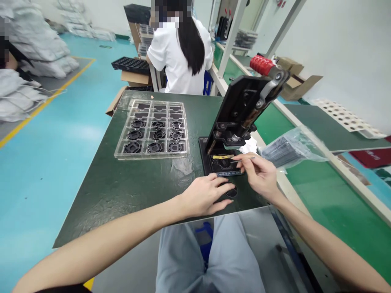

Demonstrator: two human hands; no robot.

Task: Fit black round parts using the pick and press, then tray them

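Observation:
A black hand press (235,110) with a red grip stands at the table's right side, its lever raised. On its base lie a yellow strip (222,156) and a dark round part (225,163) in a black fixture. My right hand (259,173) pinches a thin metal tool (236,161), perhaps tweezers, pointing left over that fixture. Just in front of the base, my left hand (206,195) lies low with fingers spread, touching or hovering over a black ring-shaped part (231,191); its fingers cover some of it.
A clear plastic tray (120,154) with several black round parts sits left of the press. A bag of dark strips (287,150) lies to the right, beside a green surface (324,191). A person in white (171,61) sits beyond the table (122,195).

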